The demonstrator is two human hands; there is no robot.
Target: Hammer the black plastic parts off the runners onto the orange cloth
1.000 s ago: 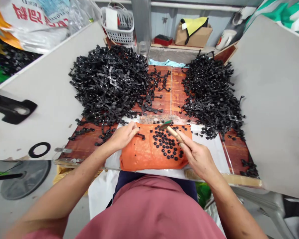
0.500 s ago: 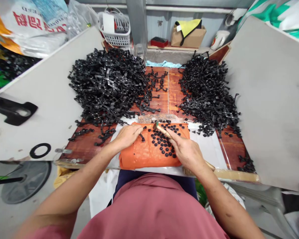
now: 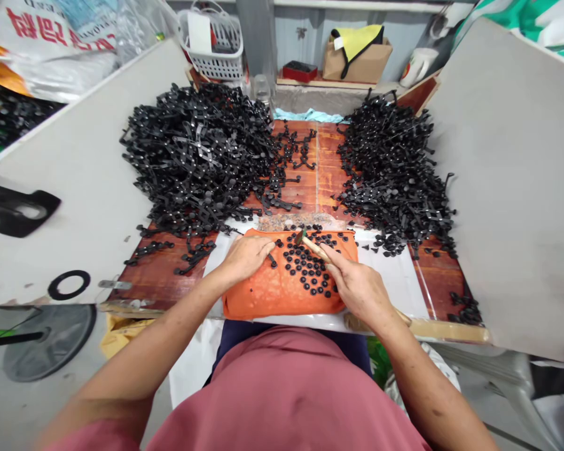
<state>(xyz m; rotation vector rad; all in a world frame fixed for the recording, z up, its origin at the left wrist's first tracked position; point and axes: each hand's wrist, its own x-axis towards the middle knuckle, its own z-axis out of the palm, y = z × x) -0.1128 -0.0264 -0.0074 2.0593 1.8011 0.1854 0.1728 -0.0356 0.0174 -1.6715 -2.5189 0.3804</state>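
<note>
My right hand [image 3: 361, 285] is closed round the wooden handle of a small hammer [image 3: 316, 249]. Its dark head is just over several round black caps [image 3: 310, 272] that lie on a folded orange cloth [image 3: 272, 299]. On the left part of the cloth, my left hand [image 3: 248, 257] pinches a short black strip with rounded ends [image 3: 273, 259]. Part of that strip is hidden by the fingers. A speckled stone slab [image 3: 267, 223] shows just beyond the cloth.
Large heaps of black strips stand at the left [image 3: 202, 156] and right [image 3: 395, 169] of the red-brown tabletop [image 3: 329, 169]. Pale panels [image 3: 512, 188] wall both sides. Behind are a white basket [image 3: 220, 62], a red box [image 3: 299, 72] and a mug [image 3: 418, 66].
The hammer and my right hand have shifted slightly right. My left hand has also edged right with the black strip still in its fingers. The camera view has shifted a little.
</note>
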